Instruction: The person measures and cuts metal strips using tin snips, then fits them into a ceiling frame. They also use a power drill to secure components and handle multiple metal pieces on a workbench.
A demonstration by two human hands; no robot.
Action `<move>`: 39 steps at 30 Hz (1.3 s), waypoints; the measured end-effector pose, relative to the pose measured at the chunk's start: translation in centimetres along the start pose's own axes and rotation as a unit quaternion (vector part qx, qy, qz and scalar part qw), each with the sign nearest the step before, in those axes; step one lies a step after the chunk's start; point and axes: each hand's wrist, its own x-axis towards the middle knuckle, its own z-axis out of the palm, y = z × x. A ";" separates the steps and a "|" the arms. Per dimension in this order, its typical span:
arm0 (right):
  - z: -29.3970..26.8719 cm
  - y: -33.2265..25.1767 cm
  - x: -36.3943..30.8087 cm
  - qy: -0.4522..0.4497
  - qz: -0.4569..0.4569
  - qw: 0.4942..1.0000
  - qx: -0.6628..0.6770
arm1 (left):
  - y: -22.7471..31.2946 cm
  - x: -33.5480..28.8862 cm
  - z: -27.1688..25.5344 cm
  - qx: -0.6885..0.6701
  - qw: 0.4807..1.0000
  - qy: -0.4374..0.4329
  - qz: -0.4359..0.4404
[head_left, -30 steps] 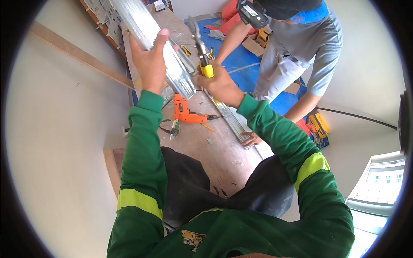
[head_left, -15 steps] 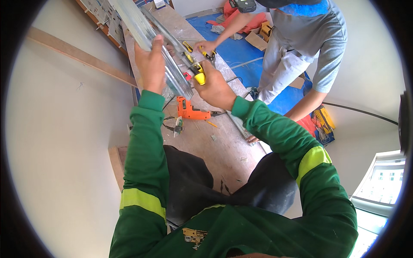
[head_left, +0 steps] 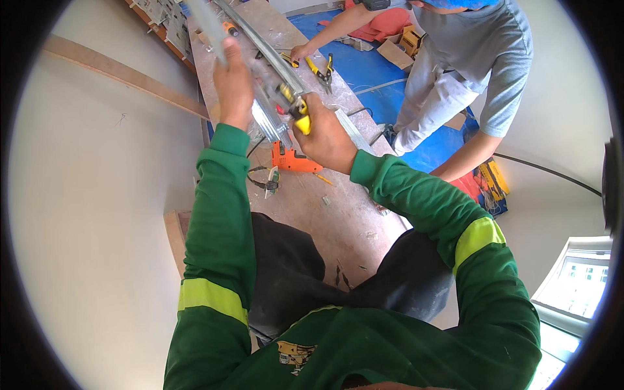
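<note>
No lettering can be read; the printed emblem (head_left: 296, 356) on the green sweater (head_left: 403, 344) shows marks too small.

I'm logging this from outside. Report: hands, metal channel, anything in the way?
Left hand holding metal channel, partly blurred. Right hand around yellow-handled tool. Orange drill on worktop below channel's near end; co-worker's hand at worktop's edge.

My bare hands (head_left: 328, 135) extend from ribbed cuffs (head_left: 227, 140) on a dark green long-sleeved top (head_left: 390, 351) with fluorescent yellow bands (head_left: 211, 301), a small yellowish chest graphic (head_left: 295, 353), and black trousers (head_left: 286, 253).
</note>
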 end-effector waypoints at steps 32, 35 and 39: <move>0.9 -2.0 4.0 -0.095 0.300 0.875 0.368 | -1.0 3.9 -7.2 -0.403 0.899 -0.170 -0.003; 0.2 -2.3 4.3 -0.037 0.084 0.992 0.080 | -0.6 4.6 -5.6 -0.128 0.981 0.037 -0.140; -0.1 -2.8 4.0 -0.065 -0.151 0.981 -0.105 | -0.4 5.0 -4.8 -0.179 0.974 0.013 -0.137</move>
